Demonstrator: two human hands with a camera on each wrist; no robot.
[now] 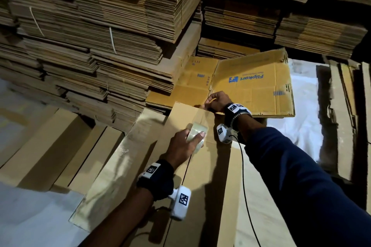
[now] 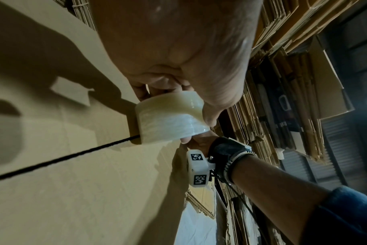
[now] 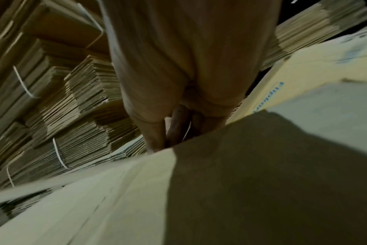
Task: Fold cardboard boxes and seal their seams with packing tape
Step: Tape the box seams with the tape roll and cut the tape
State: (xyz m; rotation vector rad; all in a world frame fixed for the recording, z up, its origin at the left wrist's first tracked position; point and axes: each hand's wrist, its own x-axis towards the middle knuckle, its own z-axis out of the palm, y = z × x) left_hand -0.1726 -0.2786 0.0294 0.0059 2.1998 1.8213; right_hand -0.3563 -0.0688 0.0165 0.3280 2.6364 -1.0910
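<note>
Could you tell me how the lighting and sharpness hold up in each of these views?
Head view: dim, with hard shadows across the box and dark upper corners. Left wrist view: sharp on the tape roll, whose wrap shows glare; the left hand looms through wide-angle distortion. Right wrist view: motion-blurred, half shadowed.

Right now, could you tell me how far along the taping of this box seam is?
Done: the flaps of the box lie closed, meeting at a dark centre seam. In hand: the left hand grips the tape roll over the seam, while the right hand pinches the tape's free end at the box's far edge. Left: running the tape along the seam toward the near end, which looks bare, then cutting it.
</note>
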